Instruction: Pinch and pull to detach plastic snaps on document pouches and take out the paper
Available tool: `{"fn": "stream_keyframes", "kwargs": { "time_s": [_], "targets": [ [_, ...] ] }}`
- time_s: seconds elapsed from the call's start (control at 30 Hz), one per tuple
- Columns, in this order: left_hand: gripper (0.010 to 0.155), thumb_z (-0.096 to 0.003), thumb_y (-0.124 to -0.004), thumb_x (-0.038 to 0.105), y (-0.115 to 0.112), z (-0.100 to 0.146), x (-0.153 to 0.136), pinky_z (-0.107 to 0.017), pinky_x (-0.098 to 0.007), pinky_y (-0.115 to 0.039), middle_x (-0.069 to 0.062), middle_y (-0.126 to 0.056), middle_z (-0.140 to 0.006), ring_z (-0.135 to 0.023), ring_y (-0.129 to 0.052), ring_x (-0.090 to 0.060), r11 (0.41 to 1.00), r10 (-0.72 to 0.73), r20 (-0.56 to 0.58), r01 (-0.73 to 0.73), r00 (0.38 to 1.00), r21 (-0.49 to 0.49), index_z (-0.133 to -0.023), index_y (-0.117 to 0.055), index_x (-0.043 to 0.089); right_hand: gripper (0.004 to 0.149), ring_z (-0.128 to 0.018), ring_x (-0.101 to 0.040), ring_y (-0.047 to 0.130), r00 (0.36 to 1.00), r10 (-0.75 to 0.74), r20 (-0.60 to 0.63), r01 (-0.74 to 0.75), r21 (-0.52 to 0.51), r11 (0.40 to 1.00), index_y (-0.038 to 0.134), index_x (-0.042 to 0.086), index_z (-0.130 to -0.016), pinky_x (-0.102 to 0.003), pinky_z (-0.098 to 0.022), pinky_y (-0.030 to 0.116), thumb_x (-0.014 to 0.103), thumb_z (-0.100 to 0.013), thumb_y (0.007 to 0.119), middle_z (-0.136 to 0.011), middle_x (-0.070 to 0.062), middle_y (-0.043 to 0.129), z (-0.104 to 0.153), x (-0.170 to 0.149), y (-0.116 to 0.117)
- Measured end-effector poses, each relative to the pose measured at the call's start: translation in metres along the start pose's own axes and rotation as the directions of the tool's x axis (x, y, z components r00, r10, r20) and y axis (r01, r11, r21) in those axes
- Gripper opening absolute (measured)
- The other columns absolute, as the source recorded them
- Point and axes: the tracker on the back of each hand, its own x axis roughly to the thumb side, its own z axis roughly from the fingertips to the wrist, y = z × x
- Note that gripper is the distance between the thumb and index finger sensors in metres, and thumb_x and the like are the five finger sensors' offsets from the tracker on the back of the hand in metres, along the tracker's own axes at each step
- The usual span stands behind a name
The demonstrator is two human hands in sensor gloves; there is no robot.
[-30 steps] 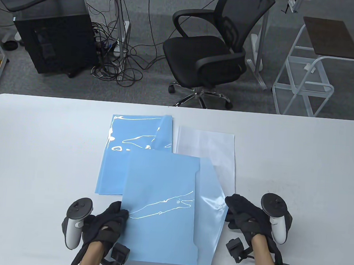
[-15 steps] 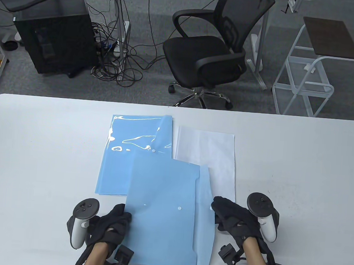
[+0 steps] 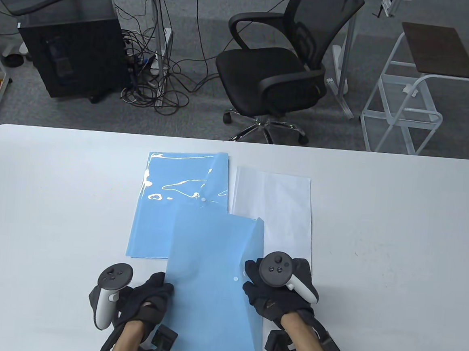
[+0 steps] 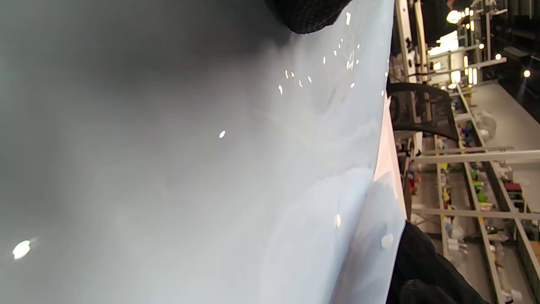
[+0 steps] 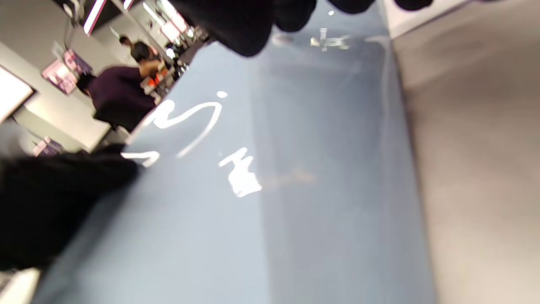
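Document pouch (image 3: 214, 283), blue, lies near the desk's (image 3: 396, 237) front edge, overlapping a second blue pouch (image 3: 175, 203) and white paper (image 3: 284, 212). Left hand (image 3: 147, 298) grips its left edge; right hand (image 3: 274, 288) pinches the flap beside the white snap (image 3: 235, 279).

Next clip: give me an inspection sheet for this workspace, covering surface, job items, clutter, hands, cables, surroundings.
Surface: white table, clean.
Job's things: near blue pouch, flap folded over its front; far blue pouch partly under it; white paper beside them.
Clutter: nothing seen.
Grippers: left hand grips near pouch's left edge; right hand lies on its right edge, grip unclear.
Cables: tangle on floor.
Surroundings: office chair, computer tower, white cart.
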Motion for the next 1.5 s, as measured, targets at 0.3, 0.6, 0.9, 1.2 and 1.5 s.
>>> {"fn": "stream_keyframes", "kwargs": {
  "time_s": [0.3,0.6,0.9,1.2,1.5],
  "targets": [
    [0.048,-0.0595,-0.066,0.025,0.0,0.0,0.0,-0.046,-0.041,-0.092,-0.008,-0.086,-0.096,-0.067,-0.106,-0.028,1.0,-0.003,-0.004,0.003,1.0,0.0,-0.105,-0.057,0.014,0.064,-0.098,-0.068,0.028,0.984,0.175,-0.014,-0.173,0.085,0.981,0.036,0.007,-0.113,-0.084,-0.06,0.039,0.028,-0.06,0.066,-0.116,-0.035,0.025,-0.013,0.01,0.024],
    [0.048,-0.0601,-0.065,0.025,0.0,0.0,0.001,-0.047,-0.043,-0.092,-0.009,-0.085,-0.097,-0.069,-0.104,-0.029,1.0,-0.002,-0.016,0.002,1.0,-0.008,-0.106,-0.055,0.013,0.064,-0.095,-0.071,0.03,0.957,0.289,-0.021,-0.286,0.099,0.953,0.035,0.006,-0.111,-0.084,-0.059,0.043,0.028,-0.06,0.067,-0.113,-0.039,0.025,-0.017,0.016,0.035],
    [0.048,-0.0603,-0.064,0.025,-0.001,-0.001,0.002,-0.047,-0.042,-0.092,-0.009,-0.085,-0.096,-0.068,-0.104,-0.029,1.0,-0.024,-0.019,0.024,1.0,-0.001,-0.106,-0.055,0.013,0.064,-0.09,-0.077,0.045,0.848,0.53,-0.016,-0.527,0.081,0.846,0.038,-0.004,-0.106,-0.082,-0.059,0.049,0.029,-0.059,0.066,-0.109,-0.045,0.036,-0.021,0.04,0.049],
    [0.047,-0.0602,-0.064,0.024,-0.002,-0.001,0.002,-0.047,-0.041,-0.092,-0.008,-0.086,-0.096,-0.068,-0.104,-0.028,0.999,-0.033,-0.02,0.033,0.999,0.016,-0.105,-0.055,0.013,0.068,-0.096,-0.071,0.026,0.936,0.35,-0.034,-0.344,0.121,0.931,0.037,0.007,-0.113,-0.085,-0.06,0.034,0.038,-0.06,0.065,-0.117,-0.038,0.028,-0.014,0.022,0.027],
    [0.047,-0.0603,-0.064,0.024,-0.004,-0.001,0.003,-0.048,-0.04,-0.091,-0.007,-0.085,-0.095,-0.068,-0.103,-0.027,0.998,-0.05,-0.014,0.051,0.999,0.031,-0.105,-0.055,0.013,0.079,-0.1,-0.069,0.047,0.963,0.264,-0.062,-0.271,-0.225,0.936,0.047,0.005,-0.115,-0.082,-0.062,0.048,0.056,-0.057,0.064,-0.12,-0.039,0.046,0.022,0.012,-0.021]
  ]
}}
